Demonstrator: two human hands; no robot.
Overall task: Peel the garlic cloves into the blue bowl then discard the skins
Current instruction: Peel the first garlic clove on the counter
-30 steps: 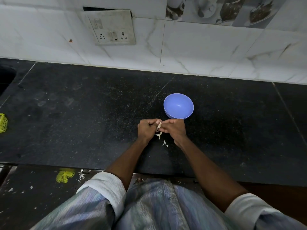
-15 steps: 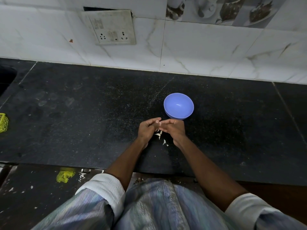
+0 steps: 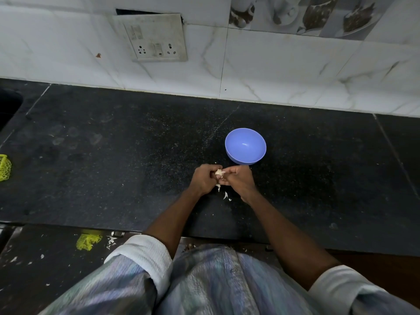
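Head: two hands, one garlic clove [image 3: 218, 172], one blue bowl [image 3: 245, 145]

The person wore a shirt [image 3: 227, 283] striped in pale blue, lilac and green, its sleeves rolled back into white cuffs [image 3: 145, 258].

- You are standing in a home kitchen, at a dark speckled stone worktop [image 3: 113, 155] that runs along the wall.
- Behind the worktop's far edge you see white marble-look wall tiles [image 3: 284, 71], with a band of decorative tiles [image 3: 318, 14] printed with cups and dishes of food above them.
- A worn socket-and-switch plate [image 3: 156, 37] is set into the tiles.
- At the worktop's far-left corner you can make out the edge of a sink [image 3: 9, 105].
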